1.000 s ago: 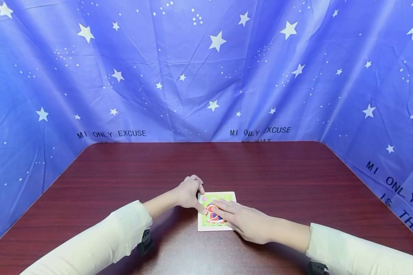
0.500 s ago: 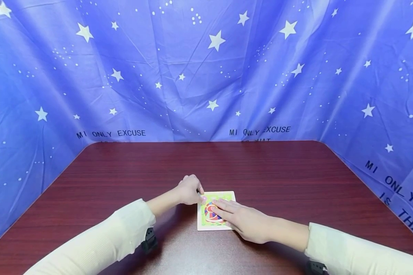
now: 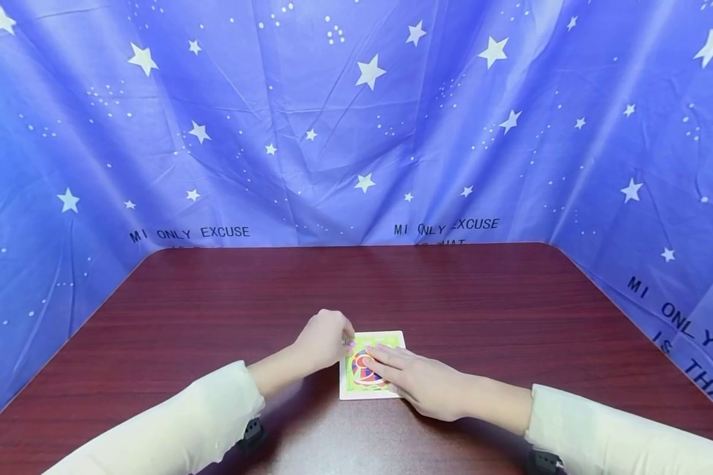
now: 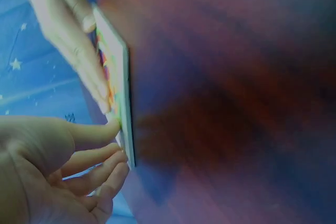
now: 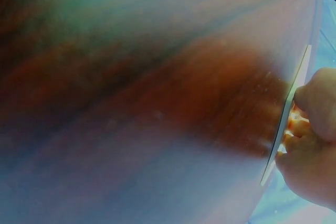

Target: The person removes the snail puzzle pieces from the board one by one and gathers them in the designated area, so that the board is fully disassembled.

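A square picture board with a white border lies on the table near its front. Its picture has a red, blue and white round shape on a yellow-green ground. My left hand is at the board's far left corner, thumb and fingers bent together there. In the left wrist view, the left thumb touches the board's face while the fingertips meet its edge. My right hand rests on the board's right part with fingers straight, covering some of the picture.
The dark red wood-grain table stretches out around the board. Behind it and along both sides hangs a blue star-printed cloth. Black devices, such as the right wrist device, sit under both sleeves.
The left thumb has moved from the picture's lower left up to the far left corner, closing in toward the other fingers. My right hand and the board stay in place.
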The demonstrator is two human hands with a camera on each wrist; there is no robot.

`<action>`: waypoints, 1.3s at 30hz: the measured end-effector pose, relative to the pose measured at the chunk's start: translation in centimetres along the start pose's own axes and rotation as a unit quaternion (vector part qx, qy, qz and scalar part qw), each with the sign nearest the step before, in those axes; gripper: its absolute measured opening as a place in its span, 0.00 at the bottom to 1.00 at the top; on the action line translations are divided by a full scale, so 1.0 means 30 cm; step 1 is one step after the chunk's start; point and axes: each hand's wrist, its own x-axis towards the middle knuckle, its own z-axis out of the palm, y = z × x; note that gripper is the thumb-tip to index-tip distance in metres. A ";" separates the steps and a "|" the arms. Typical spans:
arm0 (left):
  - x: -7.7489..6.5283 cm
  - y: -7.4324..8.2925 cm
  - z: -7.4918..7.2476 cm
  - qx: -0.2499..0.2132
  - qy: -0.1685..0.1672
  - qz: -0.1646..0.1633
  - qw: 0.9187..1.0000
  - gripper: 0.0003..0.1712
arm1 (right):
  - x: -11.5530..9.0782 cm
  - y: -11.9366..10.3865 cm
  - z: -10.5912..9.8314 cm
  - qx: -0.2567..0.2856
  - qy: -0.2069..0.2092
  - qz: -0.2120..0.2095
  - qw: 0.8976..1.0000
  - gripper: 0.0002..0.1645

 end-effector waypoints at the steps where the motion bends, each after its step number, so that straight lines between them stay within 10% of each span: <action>1: -0.006 0.003 0.001 0.008 0.006 0.007 1.000 0.06 | 0.000 0.000 -0.001 0.002 -0.003 0.002 1.000 0.30; 12: -0.002 0.007 -0.007 -0.005 -0.011 0.005 1.000 0.04 | 0.001 -0.004 -0.003 0.010 -0.010 0.010 1.000 0.30; 23: 0.056 -0.004 -0.028 -0.070 -0.087 -0.065 0.992 0.09 | 0.002 -0.004 0.000 -0.003 0.004 0.000 1.000 0.30; 39: 0.064 -0.024 -0.023 -0.147 -0.045 -0.146 0.977 0.07 | 0.002 -0.004 0.005 0.003 0.005 0.001 1.000 0.30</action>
